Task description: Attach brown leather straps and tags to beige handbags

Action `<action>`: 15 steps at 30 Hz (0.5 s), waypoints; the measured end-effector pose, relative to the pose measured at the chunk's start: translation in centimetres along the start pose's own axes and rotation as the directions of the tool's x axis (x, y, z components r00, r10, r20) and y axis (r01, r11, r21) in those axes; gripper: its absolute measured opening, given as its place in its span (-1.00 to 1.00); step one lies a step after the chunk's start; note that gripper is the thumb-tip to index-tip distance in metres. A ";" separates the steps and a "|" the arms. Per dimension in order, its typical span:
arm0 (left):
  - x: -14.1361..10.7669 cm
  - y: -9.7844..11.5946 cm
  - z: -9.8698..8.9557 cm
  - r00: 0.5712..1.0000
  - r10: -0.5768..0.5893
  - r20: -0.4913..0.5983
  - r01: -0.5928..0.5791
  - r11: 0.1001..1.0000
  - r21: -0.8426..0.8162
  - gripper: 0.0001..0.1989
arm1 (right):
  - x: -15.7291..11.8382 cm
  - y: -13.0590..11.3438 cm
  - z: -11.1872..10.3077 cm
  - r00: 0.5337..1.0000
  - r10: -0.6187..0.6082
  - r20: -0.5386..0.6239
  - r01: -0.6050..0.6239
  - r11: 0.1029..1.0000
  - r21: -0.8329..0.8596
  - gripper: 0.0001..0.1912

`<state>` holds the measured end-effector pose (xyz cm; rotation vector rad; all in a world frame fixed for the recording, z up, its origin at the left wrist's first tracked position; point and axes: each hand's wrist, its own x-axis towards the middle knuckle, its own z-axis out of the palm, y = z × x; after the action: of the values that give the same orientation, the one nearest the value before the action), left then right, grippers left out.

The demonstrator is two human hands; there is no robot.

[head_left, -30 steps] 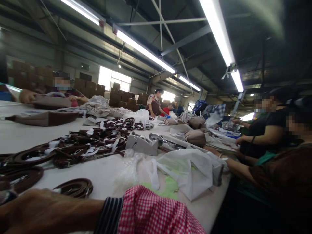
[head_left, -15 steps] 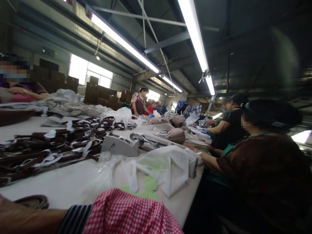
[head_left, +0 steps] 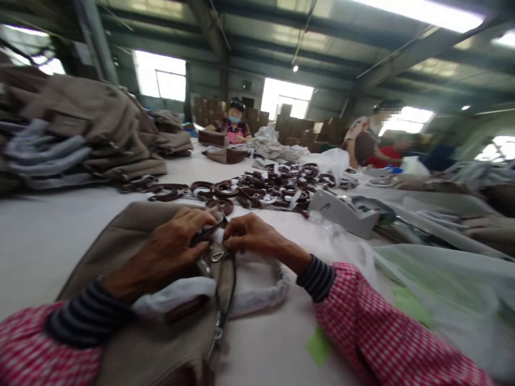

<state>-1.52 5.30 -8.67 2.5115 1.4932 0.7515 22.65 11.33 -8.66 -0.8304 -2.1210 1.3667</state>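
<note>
Nearest, bottom of view: red-and-white checked sleeves (head_left: pixel 382 316) with dark striped cuffs (head_left: pixel 316 279), one from each side. Between them a grey-brown bag (head_left: pixel 161 348) lies on the white desk (head_left: pixel 48 241), its zip (head_left: pixel 218 321) running up from the lower edge, metal teeth partly visible. White-wrapped handle (head_left: pixel 177 295) over a dark brown patch; a second white-wrapped loop (head_left: pixel 257 304) lies flat to the right of the zip. Left hand (head_left: pixel 171 249) spread across the upper bag, thumb and fingers clamped on its edge by the zip's far end. Right hand (head_left: pixel 251 236) facing it, fingertips pinched on the same edge beside a small white piece (head_left: pixel 218 235); exact contact blurred. Metal pull (head_left: pixel 217 256) hangs just below, between the hands. To the right, a green scrap (head_left: pixel 317 346) near the sleeve, then a translucent sheet (head_left: pixel 446 289). Past the hands, a spread of coiled brown straps (head_left: pixel 257 193) with white wrappings; grey tape dispenser (head_left: pixel 341 212) just right of them. Left, a tall heap of similar bags (head_left: pixel 92 123). Across the desk, a masked person (head_left: pixel 237 128) behind another brown bag (head_left: pixel 227 155); farther right, a person in a patterned top (head_left: pixel 362 136). Beyond: stacked cartons (head_left: pixel 295 128), bright windows (head_left: pixel 161 75).
</note>
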 end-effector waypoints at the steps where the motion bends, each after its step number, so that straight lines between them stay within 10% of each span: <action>1: 0.2 0.1 0.1 1.000 0.021 -0.013 -0.020 0.999 0.043 -0.71 | 0.0 0.2 0.0 1.000 -0.002 -0.021 0.002 1.000 -0.013 -0.94; 15: 0.4 2.0 -0.7 0.997 -0.058 -0.049 0.071 0.946 0.317 -0.81 | -1.1 -1.4 -1.1 0.995 -0.068 0.078 0.082 0.980 -0.180 -0.88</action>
<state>-0.12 4.51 -7.27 2.6675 1.8333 0.5931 23.78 10.79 -7.01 -0.7726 -2.3359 1.1933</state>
